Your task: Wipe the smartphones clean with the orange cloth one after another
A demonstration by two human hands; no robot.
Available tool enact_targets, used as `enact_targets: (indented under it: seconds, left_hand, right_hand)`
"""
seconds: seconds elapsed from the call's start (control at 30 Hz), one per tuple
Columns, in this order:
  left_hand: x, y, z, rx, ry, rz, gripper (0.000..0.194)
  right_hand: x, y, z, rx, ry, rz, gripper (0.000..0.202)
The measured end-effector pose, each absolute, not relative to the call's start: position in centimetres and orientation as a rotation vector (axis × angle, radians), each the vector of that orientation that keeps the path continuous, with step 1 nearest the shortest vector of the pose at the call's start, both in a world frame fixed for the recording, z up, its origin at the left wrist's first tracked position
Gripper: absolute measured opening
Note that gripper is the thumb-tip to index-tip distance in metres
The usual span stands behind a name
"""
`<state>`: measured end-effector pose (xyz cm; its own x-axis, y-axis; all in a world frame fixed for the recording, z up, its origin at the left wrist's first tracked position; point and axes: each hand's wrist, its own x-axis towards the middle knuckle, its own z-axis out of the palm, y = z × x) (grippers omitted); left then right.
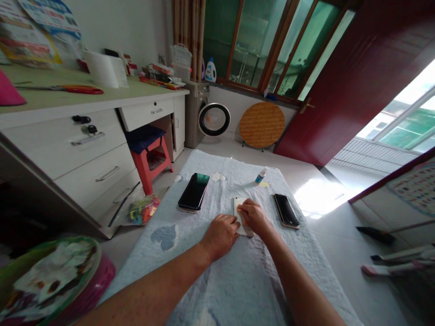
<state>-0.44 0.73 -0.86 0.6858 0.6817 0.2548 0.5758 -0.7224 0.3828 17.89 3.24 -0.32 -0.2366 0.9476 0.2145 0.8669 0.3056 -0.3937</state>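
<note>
My left hand (221, 233) sat half-curled at edge of white phone (243, 229), my right hand (253, 214) bunched over it; couldn't tell if either gripped anything

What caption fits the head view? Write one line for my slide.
Left hand and right hand at a white phone between two black phones, a bottle beyond, on pale blue cloth.

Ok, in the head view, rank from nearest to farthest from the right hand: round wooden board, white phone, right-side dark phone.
1. White phone: under the right hand.
2. Right-side dark phone: on the cloth.
3. Round wooden board: ahead, beyond the cloth.
</note>
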Motion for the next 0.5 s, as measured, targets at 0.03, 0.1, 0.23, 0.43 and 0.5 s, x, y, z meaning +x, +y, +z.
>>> enact_targets:
  seconds: [0.03, 0.1, 0.23, 0.43, 0.5]
  left_hand:
    - [-0.4, 0.7, -0.8, 2.628, 1.0, 0.554, 0.016]
    - [-0.4, 0.7, -0.8, 2.631, 1.003, 0.55, 0.017]
    - [-0.5, 0.6, -0.9, 2.631, 1.012, 0.56, 0.018]
    - [-0.4, 0.8, -1.2, 2.645, 1.02, 0.58, 0.015]
    - [-0.3, 0.9, -1.2, 2.654, 1.036, 0.576, 0.015]
  right_hand:
    - [17.5, 2.9, -0.4, -1.587, -2.188, 0.278, 0.025]
    - [17.1, 2.8, -0.6, -1.567, -2.205, 0.285, 0.024]
    - [17.0, 4.7, -0.9, -1.633, -2.183, 0.227, 0.022]
    - [15.9, 7.8, -0.3, -1.685, -2.302, 0.163, 0.026]
    - [15.5, 8.3, 0.0, -1.701, -2.386, 0.127, 0.026]
